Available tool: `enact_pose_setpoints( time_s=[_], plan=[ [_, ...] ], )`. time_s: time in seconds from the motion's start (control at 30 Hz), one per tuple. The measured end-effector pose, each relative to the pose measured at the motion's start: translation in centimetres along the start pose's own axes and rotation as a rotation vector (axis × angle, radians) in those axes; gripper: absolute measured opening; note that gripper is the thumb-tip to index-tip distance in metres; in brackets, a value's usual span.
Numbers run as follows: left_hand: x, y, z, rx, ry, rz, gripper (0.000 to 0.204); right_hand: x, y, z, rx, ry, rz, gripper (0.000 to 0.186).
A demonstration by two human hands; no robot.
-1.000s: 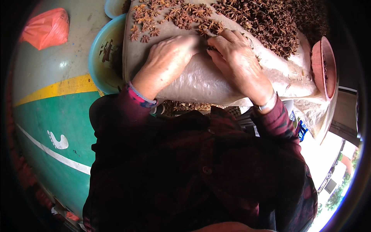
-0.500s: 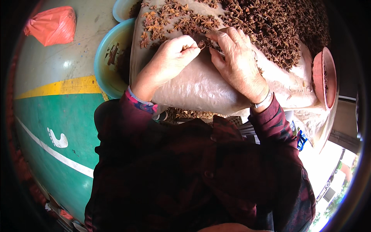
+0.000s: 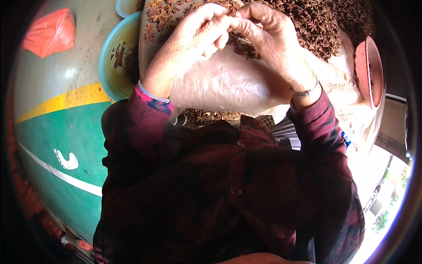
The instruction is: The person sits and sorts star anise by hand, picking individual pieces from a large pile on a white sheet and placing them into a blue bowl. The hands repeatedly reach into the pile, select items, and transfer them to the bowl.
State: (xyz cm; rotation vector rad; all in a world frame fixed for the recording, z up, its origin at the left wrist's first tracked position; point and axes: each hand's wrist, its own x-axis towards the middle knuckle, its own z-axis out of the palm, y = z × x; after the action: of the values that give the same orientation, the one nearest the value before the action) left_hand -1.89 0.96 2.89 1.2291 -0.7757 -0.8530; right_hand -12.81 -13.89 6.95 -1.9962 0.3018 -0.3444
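We've L hand (image 3: 191,37) & R hand (image 3: 277,42) together, fingertips meeting above the plastic sheet (image 3: 220,88); can't tell if anything's pinched btwn them. Star anise (image 3: 314,33) lies on the far side, heaped far R, thinner scatter far L. Looks like two-handed fingertip work; next move prob. calls for a light, steady pinch.

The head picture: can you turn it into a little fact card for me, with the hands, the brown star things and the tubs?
Left hand: bent, fingertips meeting the right hand
Held between: can't tell
Star anise: brown, spread and heaped beyond the hands
Underneath: pale plastic sheeting
Light blue tubs: two, left
Pink tub: one, right, tilted
Red bag: far left
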Motion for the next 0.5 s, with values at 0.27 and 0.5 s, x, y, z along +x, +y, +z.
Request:
enact_pose_setpoints(
  time_s=[0.27,0.5],
  plan=[
    [0.3,2.2,1.2,0.025,0.137,0.028,0.016,0.1,-3.0,-1.2,0.011,0.019,-0.528,0.013],
    [-0.1,-0.7,2.0,0.279,0.321,0.271,0.011,-4.4,0.7,0.3,-0.344,0.183,-0.314,0.009]
  ],
)
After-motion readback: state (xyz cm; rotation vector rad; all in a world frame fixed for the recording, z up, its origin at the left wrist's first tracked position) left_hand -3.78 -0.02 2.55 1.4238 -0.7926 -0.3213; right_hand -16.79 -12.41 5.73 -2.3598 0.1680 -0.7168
